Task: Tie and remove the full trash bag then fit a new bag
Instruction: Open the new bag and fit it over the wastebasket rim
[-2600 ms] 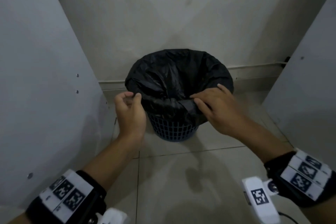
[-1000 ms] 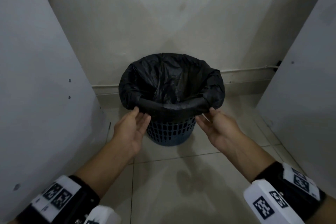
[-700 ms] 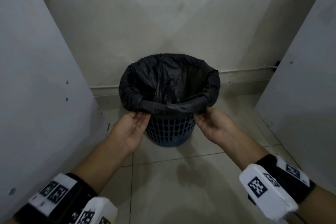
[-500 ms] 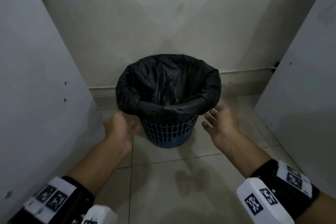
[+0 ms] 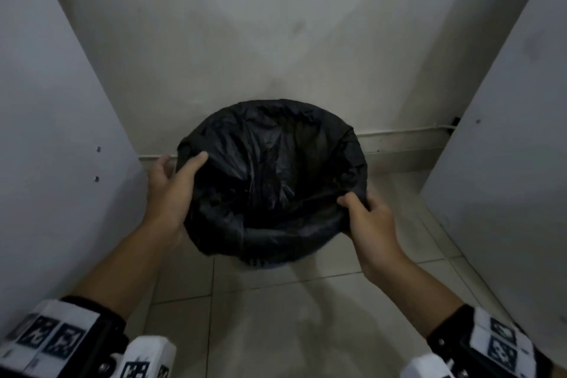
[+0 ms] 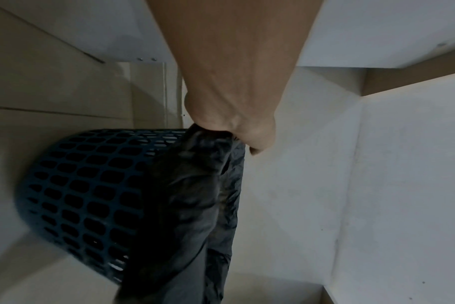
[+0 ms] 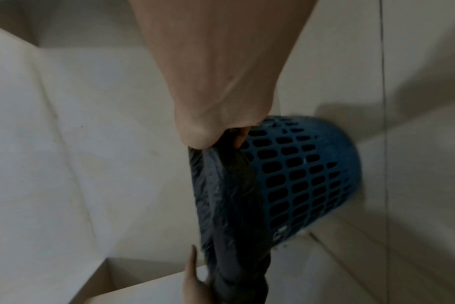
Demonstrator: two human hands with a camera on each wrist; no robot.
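Note:
A black trash bag (image 5: 270,163) lines a blue lattice bin (image 5: 267,264), its edge folded down over the rim. My left hand (image 5: 181,169) grips the left rim, thumb lying inside on the bag and fingers outside. My right hand (image 5: 359,212) grips the near-right rim, thumb on top and fingers curled under the fold. In the left wrist view the hand (image 6: 234,133) clutches bunched bag (image 6: 195,195) above the bin wall (image 6: 78,185). The right wrist view has fingers (image 7: 237,137) curled on the bag (image 7: 221,195) beside the bin (image 7: 312,174). The bag's contents are hidden in the dark.
The bin stands on a pale tiled floor (image 5: 276,316) in a narrow recess. A grey panel (image 5: 46,132) closes the left side and another (image 5: 506,132) the right. The back wall (image 5: 276,24) is just behind, with a thin pipe (image 5: 399,133) along its base.
Both hands were open below the bin's front rim. They have moved out to the sides and taken hold of the bag-covered rim. The bin now looks larger and nearer.

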